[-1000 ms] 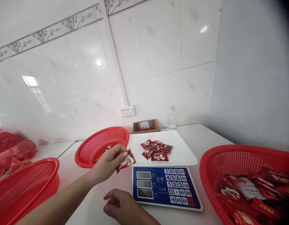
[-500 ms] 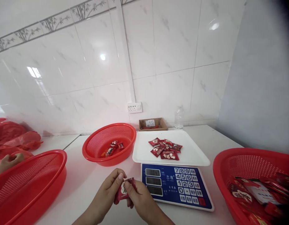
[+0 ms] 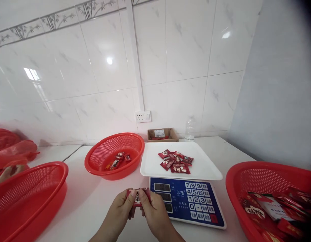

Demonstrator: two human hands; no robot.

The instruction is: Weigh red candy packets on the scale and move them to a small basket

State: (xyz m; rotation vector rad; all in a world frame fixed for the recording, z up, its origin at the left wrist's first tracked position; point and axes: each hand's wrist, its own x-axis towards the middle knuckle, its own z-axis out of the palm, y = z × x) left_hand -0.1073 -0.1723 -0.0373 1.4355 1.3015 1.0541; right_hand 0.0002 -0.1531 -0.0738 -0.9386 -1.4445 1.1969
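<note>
Between my two hands is a dark red candy packet with white lettering, held up in front of the scale. My left hand pinches its left side, thumb on the front face. The right side is gripped the same way by my right hand; the fingers behind the packet are mostly hidden. Just beyond, a digital scale with a blue keypad carries a white tray. Several similar red packets lie heaped on that tray.
Left of the scale stands a red basket with a few packets inside. Another red basket is at far left, near another person's hand and red bags. A fuller red basket stands right. Behind are a cardboard box and clear bottle.
The packet has turned from tilted to nearly level, its printed face towards me. Both thumbs now lie side by side on it. The view has shifted slightly.
</note>
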